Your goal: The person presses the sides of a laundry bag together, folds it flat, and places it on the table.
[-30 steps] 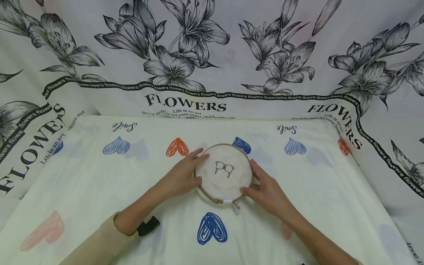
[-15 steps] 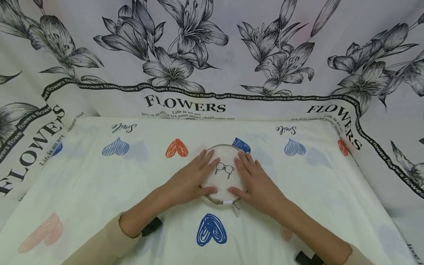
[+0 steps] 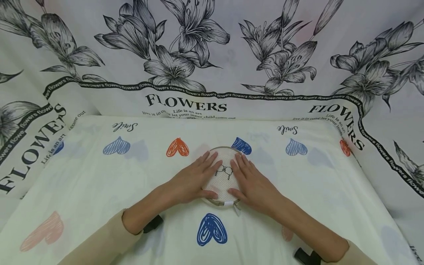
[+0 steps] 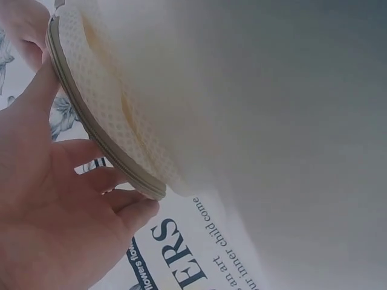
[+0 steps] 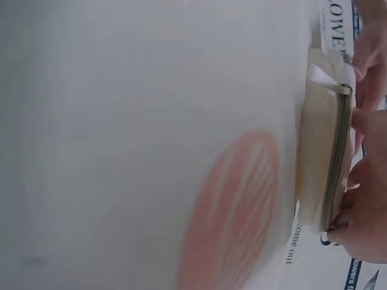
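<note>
A round white mesh laundry bag (image 3: 222,187) lies on the bed-like surface in the head view, with a small black line drawing on its top. My left hand (image 3: 193,183) rests on its left side and my right hand (image 3: 257,184) on its right, fingers spread and extended over the top. Together they cover both sides of the bag. A beige zipper (image 4: 91,124) runs round the upper edge in the left wrist view, above the cream mesh side wall. From the right wrist view, a white tab (image 5: 323,78) hangs by the zipper's end.
The white cloth (image 3: 99,184) under the bag carries printed hearts, including a blue heart (image 3: 212,230) in front of it. Behind rises a flower-printed curtain (image 3: 232,66). Black wrist devices show near the left sleeve (image 3: 102,235) and right sleeve (image 3: 354,254).
Both hands have moved from holding the bag's rim at its sides inward onto its top. The bag sits lower and flatter over the last half second, with little other movement.
</note>
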{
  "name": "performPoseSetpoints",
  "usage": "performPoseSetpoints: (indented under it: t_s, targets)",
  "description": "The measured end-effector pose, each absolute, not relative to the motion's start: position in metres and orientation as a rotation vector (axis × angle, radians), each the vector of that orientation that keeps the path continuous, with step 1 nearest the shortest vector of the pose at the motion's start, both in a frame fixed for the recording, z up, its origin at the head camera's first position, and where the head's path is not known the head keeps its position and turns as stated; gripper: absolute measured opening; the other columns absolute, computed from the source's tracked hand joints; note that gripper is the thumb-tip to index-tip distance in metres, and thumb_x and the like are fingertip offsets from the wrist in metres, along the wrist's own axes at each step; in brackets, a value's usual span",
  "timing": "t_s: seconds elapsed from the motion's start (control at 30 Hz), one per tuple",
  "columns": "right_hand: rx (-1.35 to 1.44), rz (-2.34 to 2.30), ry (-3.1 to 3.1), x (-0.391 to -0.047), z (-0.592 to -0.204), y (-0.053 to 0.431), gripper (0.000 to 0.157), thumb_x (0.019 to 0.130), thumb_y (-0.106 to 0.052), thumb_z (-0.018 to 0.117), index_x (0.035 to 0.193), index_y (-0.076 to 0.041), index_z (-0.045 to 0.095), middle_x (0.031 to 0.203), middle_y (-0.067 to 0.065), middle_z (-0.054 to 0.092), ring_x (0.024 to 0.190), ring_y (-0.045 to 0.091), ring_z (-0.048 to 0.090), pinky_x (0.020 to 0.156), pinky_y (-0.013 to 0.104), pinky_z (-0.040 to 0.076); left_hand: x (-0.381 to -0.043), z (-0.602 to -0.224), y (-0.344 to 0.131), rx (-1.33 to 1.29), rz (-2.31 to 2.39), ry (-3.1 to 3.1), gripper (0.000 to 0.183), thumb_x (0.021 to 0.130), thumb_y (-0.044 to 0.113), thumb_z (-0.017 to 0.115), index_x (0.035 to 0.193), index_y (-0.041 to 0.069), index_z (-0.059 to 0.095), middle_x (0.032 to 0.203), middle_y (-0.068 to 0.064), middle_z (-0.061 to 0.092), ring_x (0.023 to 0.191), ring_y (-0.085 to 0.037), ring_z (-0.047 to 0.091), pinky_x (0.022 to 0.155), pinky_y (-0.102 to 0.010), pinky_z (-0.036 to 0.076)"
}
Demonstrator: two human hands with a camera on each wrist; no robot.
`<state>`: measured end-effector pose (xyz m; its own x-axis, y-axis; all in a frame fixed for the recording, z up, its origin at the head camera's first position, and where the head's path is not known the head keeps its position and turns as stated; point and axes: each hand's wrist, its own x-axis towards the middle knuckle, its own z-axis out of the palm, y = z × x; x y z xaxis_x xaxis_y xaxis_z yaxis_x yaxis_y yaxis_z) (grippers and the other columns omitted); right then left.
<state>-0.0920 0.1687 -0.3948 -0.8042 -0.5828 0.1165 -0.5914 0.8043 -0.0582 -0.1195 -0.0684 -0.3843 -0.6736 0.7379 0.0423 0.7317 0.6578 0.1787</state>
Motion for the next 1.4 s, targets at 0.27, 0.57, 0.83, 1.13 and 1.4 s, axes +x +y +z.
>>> performPoseSetpoints:
  t_s: [0.27,0.57,0.83,1.13,1.4]
  targets:
    - [0.955,0.147,-2.933,-0.092,-0.4,0.169,0.085,0.087,-0.064,0.035,0.145,-0.005,0.016,0.151,0.015,0.006,0.137,0.03,0.005,0.109,0.042,0.017,-0.121,-0.384,-0.066,1.263,0.215,2.78,0.096,0.076,0.067,0.05,0.146,0.009,0.018,0.151,-0.014,0.008,0.137,-0.032,0.005,0.11,-0.04,0.015]
    - [0.987,0.101,-2.923,-0.093,-0.402,0.167,0.084,0.088,-0.061,0.037,0.144,-0.001,0.018,0.15,0.019,0.009,0.136,0.034,0.01,0.108,0.043,0.019,-0.123,-0.386,-0.063,1.257,0.184,2.742,0.099,0.075,0.067,0.051,0.146,0.008,0.016,0.15,-0.016,0.008,0.137,-0.033,0.006,0.109,-0.042,0.017]
    - [0.991,0.103,-2.952,-0.094,-0.405,0.167,0.085,0.088,-0.062,0.036,0.144,-0.002,0.017,0.15,0.019,0.007,0.137,0.033,0.008,0.109,0.043,0.018,-0.123,-0.383,-0.063,1.246,0.143,2.72,0.098,0.076,0.066,0.052,0.146,0.006,0.016,0.15,-0.018,0.008,0.136,-0.035,0.006,0.109,-0.042,0.017]
    - [1.004,0.077,-2.951,-0.095,-0.409,0.167,0.083,0.088,-0.061,0.035,0.144,-0.001,0.019,0.15,0.019,0.01,0.136,0.034,0.01,0.108,0.042,0.021,-0.124,-0.384,-0.06,1.213,0.123,2.672,0.099,0.076,0.065,0.052,0.146,0.006,0.015,0.15,-0.018,0.008,0.137,-0.035,0.005,0.109,-0.042,0.017]
    - [1.007,0.062,-2.973,-0.095,-0.408,0.167,0.082,0.089,-0.061,0.034,0.144,-0.002,0.018,0.15,0.018,0.009,0.137,0.033,0.01,0.108,0.042,0.021,-0.125,-0.383,-0.058,1.19,0.105,2.641,0.098,0.077,0.064,0.052,0.146,0.006,0.014,0.151,-0.016,0.006,0.137,-0.033,0.003,0.108,-0.042,0.016]
